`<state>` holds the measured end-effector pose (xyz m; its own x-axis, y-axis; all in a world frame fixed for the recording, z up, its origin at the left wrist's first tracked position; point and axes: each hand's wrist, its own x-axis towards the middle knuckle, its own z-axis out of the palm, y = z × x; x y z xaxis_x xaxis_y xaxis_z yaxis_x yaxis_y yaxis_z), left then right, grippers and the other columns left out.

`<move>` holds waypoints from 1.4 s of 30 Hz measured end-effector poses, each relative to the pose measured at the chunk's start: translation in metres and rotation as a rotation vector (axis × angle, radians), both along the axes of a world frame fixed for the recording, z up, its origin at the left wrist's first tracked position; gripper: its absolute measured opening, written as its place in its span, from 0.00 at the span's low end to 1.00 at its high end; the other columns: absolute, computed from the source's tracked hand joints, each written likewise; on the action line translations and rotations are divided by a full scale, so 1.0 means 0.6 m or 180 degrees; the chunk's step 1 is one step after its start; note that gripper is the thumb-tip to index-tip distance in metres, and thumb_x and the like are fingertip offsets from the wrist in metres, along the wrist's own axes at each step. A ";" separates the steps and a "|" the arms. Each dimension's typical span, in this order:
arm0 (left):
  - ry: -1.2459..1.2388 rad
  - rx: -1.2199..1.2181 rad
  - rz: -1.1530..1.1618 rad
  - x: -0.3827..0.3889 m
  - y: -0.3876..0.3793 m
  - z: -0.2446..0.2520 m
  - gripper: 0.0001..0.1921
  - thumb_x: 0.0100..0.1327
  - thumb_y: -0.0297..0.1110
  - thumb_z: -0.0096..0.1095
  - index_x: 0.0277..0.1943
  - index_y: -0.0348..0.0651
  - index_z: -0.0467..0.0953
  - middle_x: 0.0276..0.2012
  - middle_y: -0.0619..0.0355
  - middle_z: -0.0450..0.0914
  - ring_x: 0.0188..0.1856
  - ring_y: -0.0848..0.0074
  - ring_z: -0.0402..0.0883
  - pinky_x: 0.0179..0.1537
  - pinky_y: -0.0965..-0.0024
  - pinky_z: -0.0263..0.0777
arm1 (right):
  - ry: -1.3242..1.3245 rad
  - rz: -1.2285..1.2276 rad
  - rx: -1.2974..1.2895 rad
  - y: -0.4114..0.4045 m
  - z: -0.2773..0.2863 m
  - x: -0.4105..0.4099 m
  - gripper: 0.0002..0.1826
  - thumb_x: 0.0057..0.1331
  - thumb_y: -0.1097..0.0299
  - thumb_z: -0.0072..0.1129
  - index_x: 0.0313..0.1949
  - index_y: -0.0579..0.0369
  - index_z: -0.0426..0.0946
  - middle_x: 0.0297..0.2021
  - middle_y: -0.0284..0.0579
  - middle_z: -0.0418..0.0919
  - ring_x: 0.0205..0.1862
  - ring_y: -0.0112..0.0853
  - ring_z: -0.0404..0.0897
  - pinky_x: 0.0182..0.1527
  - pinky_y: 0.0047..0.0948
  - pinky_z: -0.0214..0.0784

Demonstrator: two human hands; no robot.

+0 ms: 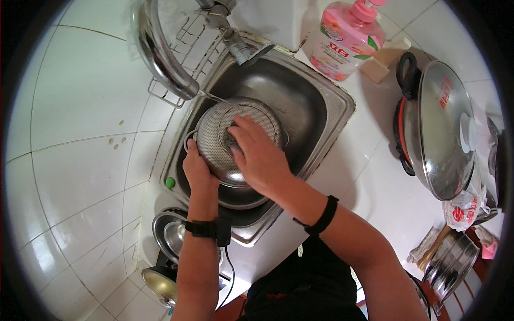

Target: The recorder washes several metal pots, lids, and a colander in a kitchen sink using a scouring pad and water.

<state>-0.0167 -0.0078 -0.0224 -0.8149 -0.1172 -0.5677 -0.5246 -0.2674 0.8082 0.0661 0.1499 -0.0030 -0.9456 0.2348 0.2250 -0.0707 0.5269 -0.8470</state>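
Note:
A perforated stainless steel colander (211, 134) lies base up in the metal sink (339, 102). My left hand (198, 170) grips its left side beside a loop handle (187, 140), with the thumb up on the side. My right hand (261, 158) presses a dark grey scouring pad (230, 140) on the colander's base. The fingers partly cover the pad. From the chrome faucet (160, 60) a thin stream of water (217, 97) falls onto the colander's far part. Beneath the colander, the rim of a metal basin (251, 204) shows.
A pink pump bottle (345, 40) stands behind the sink's right corner. On the right counter is a lidded pan (445, 128). A wire rack (192, 52) sits behind the faucet; metal bowls (166, 228) stand left of my left forearm, near the tiled wall (80, 100).

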 end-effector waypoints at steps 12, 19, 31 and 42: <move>0.0004 -0.0258 0.0063 -0.010 0.018 -0.010 0.26 0.81 0.46 0.49 0.60 0.25 0.75 0.56 0.45 0.82 0.55 0.64 0.82 0.57 0.64 0.74 | -0.0282 -0.0192 -0.0026 0.041 -0.044 -0.087 0.21 0.74 0.65 0.54 0.62 0.61 0.73 0.67 0.57 0.73 0.69 0.52 0.71 0.70 0.44 0.66; -0.0183 -0.0213 0.0219 0.003 0.023 -0.024 0.28 0.80 0.48 0.50 0.61 0.25 0.75 0.58 0.43 0.80 0.57 0.61 0.81 0.60 0.61 0.73 | -0.0233 -0.0182 0.0472 0.014 -0.034 -0.029 0.20 0.72 0.67 0.55 0.61 0.60 0.75 0.66 0.56 0.74 0.66 0.50 0.74 0.67 0.44 0.69; -0.0146 0.0039 0.0007 -0.007 0.029 -0.023 0.25 0.81 0.46 0.50 0.62 0.28 0.75 0.58 0.48 0.81 0.58 0.63 0.80 0.60 0.61 0.72 | -0.0196 -0.0157 0.0101 0.060 -0.068 -0.091 0.24 0.69 0.74 0.57 0.64 0.62 0.72 0.67 0.56 0.72 0.71 0.49 0.70 0.71 0.41 0.65; 0.0069 0.0006 0.0013 -0.025 0.021 -0.014 0.26 0.82 0.46 0.48 0.60 0.25 0.75 0.56 0.46 0.81 0.54 0.65 0.81 0.58 0.66 0.73 | 0.0233 0.0444 -0.0297 0.034 -0.008 -0.004 0.22 0.66 0.76 0.61 0.60 0.55 0.75 0.63 0.45 0.77 0.68 0.44 0.73 0.64 0.41 0.74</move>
<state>-0.0316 0.0046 -0.0310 -0.8266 -0.1194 -0.5500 -0.5058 -0.2710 0.8190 0.0635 0.1701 -0.0076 -0.9524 0.1255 0.2777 -0.2008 0.4272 -0.8816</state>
